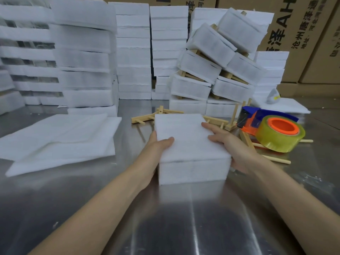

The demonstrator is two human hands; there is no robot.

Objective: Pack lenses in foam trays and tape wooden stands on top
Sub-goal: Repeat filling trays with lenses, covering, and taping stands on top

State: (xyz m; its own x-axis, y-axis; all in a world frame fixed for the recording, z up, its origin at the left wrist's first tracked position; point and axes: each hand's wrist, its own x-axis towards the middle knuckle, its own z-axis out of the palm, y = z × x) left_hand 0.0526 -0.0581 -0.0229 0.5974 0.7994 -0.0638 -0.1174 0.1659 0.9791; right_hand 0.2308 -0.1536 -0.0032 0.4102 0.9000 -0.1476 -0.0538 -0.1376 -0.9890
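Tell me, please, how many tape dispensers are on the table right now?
1. The tape dispenser lies on the metal table right of the foam box held in both hands, resting on loose wooden stands. Others could be hidden behind the foam stacks.

Bright, even overhead light; wide-angle view with soft, smeared edges.
The reflective brushed-metal table (184, 227) carries pale streaks of glare and a hazy mirror image beneath the white rectangular foam block (191, 150). Shadows are faint. The stacked white foam trays at far left (27, 52) look blurred and bowed.
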